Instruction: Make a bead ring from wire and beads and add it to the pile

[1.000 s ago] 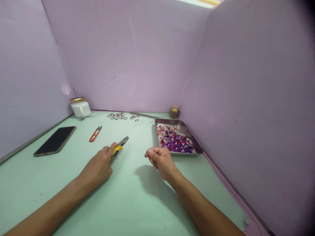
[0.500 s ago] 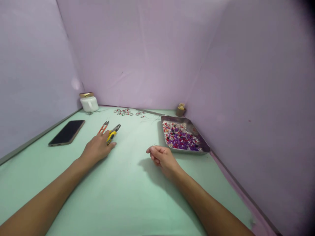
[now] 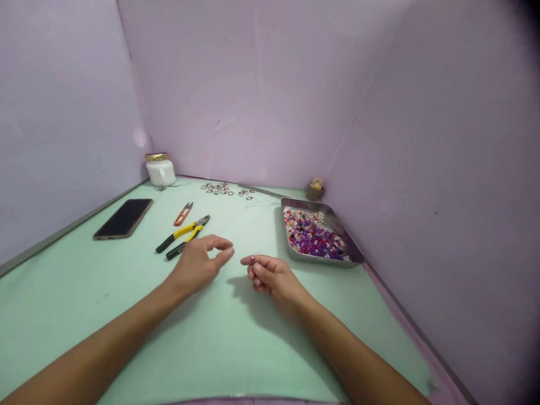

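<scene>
My right hand (image 3: pixel 278 279) is pinched closed around a small beaded wire; a reddish bead (image 3: pixel 252 259) shows at the index finger, and a thin wire end sticks up above it. Left of it, my left hand (image 3: pixel 199 264) hovers with thumb and index finger apart and nothing visible between them. Its fingertips point at the bead without touching it. Just behind the left hand lie combination pliers (image 3: pixel 194 226) with yellow and black handles, partly covered by that hand. Orange thread snips (image 3: pixel 183 215) rest beyond the pliers.
A metal tray (image 3: pixel 323 260) of mixed purple, red and white beads stands at the right. Several small beaded rings (image 3: pixel 217 189) lie at the back. A phone (image 3: pixel 124 218) and a white lidded jar (image 3: pixel 161 172) are at the left; a small brown pot (image 3: pixel 314 191) sits in the back corner.
My left hand has come off the pliers and moved right, toward my right hand. The pliers now lie on the table. A bead now shows at my right fingers. The view has shifted slightly.
</scene>
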